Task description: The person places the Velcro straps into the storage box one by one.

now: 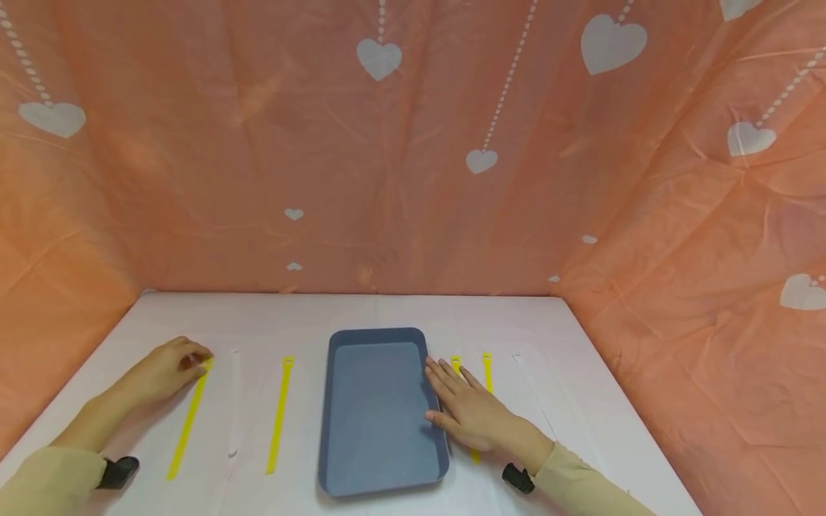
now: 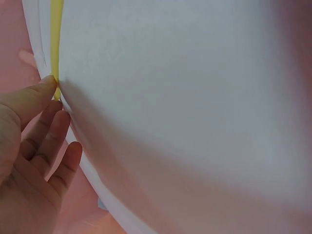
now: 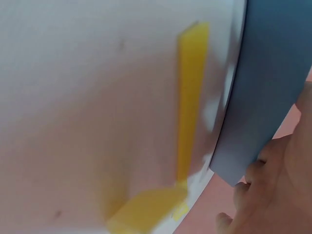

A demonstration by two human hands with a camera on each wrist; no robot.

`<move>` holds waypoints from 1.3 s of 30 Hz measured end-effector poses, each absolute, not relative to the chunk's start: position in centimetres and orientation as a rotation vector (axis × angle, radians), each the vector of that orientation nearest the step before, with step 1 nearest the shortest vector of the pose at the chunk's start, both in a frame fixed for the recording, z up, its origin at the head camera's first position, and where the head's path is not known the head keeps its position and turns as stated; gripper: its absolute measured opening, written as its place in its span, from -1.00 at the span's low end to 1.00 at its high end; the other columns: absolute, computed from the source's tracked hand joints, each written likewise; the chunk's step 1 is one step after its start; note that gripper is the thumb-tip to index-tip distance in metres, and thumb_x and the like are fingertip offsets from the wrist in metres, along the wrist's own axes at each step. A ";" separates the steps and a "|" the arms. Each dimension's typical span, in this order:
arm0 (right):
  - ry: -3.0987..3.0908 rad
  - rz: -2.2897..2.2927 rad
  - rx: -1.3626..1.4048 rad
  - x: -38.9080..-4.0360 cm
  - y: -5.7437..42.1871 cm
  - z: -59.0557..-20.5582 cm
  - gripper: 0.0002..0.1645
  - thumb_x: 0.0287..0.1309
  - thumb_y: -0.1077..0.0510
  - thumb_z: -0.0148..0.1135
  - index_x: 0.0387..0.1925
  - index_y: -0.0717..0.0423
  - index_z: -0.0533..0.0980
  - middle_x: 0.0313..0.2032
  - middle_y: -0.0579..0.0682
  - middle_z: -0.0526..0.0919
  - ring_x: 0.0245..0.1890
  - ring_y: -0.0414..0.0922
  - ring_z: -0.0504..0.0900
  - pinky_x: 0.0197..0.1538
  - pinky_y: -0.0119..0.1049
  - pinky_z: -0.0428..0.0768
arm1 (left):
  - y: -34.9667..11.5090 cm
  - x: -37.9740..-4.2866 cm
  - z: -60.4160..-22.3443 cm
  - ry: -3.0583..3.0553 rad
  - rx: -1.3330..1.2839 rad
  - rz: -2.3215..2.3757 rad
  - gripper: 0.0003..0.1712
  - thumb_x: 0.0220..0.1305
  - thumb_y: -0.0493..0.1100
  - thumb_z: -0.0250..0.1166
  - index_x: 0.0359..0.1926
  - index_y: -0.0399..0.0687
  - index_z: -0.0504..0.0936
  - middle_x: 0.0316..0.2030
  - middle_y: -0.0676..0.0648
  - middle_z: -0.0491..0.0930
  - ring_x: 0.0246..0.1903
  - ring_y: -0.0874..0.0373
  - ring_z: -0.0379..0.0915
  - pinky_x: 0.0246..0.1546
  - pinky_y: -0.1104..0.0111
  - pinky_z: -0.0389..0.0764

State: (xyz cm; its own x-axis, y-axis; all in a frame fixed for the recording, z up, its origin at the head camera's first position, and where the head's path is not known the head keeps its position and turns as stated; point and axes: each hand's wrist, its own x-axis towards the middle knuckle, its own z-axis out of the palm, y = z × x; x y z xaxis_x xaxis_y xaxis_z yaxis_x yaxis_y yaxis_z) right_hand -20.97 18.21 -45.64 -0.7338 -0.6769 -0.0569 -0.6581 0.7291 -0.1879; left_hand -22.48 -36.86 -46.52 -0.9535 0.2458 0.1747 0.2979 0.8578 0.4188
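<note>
My left hand (image 1: 161, 369) pinches the far end of a yellow strap (image 1: 187, 428) between thumb and fingers. In the left wrist view the strap (image 2: 56, 39) runs away from the thumb and fingertips, and the other fingers are loosely bent. Most of the strap appears to lie along the white table. A grey rectangular tray (image 1: 381, 416) stands at the middle. My right hand (image 1: 474, 412) rests against the tray's right rim with its fingers extended, partly covering two yellow straps. In the right wrist view, one yellow strap (image 3: 191, 97) lies beside the tray wall (image 3: 268, 73).
Between the held strap and the tray lie a white strap (image 1: 235, 401) and a yellow strap (image 1: 279, 416). Another white strap (image 1: 532, 387) lies right of my right hand. An orange curtain (image 1: 387, 179) with pale hearts encloses the table (image 1: 619, 459) at back and sides.
</note>
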 end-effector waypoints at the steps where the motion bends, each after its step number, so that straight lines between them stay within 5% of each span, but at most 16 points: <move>1: 2.809 -0.235 -1.091 -20.9 18.2 -45.7 -0.04 0.57 -0.37 -0.21 0.64 0.20 -0.01 0.67 0.05 -0.14 0.65 0.07 -0.10 0.59 0.20 0.01 | -36.8 -22.4 -46.5 -2.914 -0.421 -0.692 -0.79 0.22 -0.39 0.44 -0.13 -0.37 0.68 -0.25 -0.11 0.59 -0.26 0.01 0.51 -0.27 0.23 0.59; 16: 2.832 -0.243 -1.108 -20.9 18.4 -46.1 -0.05 0.59 -0.35 -0.22 0.64 0.22 0.01 0.66 0.06 -0.11 0.64 0.07 -0.08 0.59 0.18 0.02 | -36.1 -22.1 -46.1 -2.883 -0.391 -0.725 -0.84 0.17 -0.43 0.46 -0.26 -0.29 0.65 -0.34 -0.04 0.62 -0.33 0.13 0.49 -0.35 0.35 0.57; 23: 2.838 -0.253 -1.107 -21.0 18.3 -46.0 -0.06 0.59 -0.34 -0.20 0.63 0.23 0.02 0.66 0.09 -0.09 0.64 0.09 -0.07 0.58 0.19 0.05 | -36.1 -22.0 -46.4 -2.810 -0.376 -0.734 -0.84 0.15 -0.42 0.49 -0.32 -0.21 0.66 -0.39 0.01 0.63 -0.39 0.35 0.43 -0.39 0.41 0.54; 39: 2.839 -0.251 -1.109 -20.9 18.2 -45.7 -0.08 0.60 -0.31 -0.19 0.63 0.24 0.02 0.66 0.10 -0.08 0.64 0.09 -0.06 0.58 0.18 0.06 | -35.5 -20.6 -45.2 -2.815 -0.238 -0.954 -0.80 0.35 -0.30 0.40 -0.06 -0.31 0.67 -0.21 -0.18 0.71 -0.34 0.50 0.49 -0.40 0.47 0.60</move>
